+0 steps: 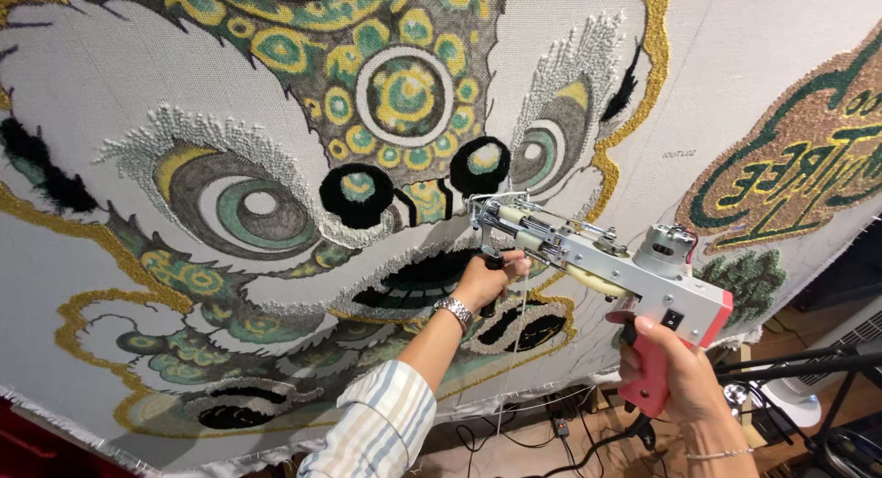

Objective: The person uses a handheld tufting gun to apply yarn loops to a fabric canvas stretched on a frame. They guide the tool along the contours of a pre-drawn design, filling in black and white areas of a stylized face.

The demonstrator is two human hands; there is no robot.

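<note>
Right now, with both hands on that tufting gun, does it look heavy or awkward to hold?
Probably front-heavy: the tufting gun is a long metal body carrying a motor, and it takes both the left hand on the front grip and the right hand on the pink handle. It looks rigid. Its trailing cord may tug.

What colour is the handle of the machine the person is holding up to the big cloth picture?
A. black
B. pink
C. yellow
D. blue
B: the right hand wraps a pink handle under the silvery tufting gun, while the left hand holds its front grip near the cloth.
</note>
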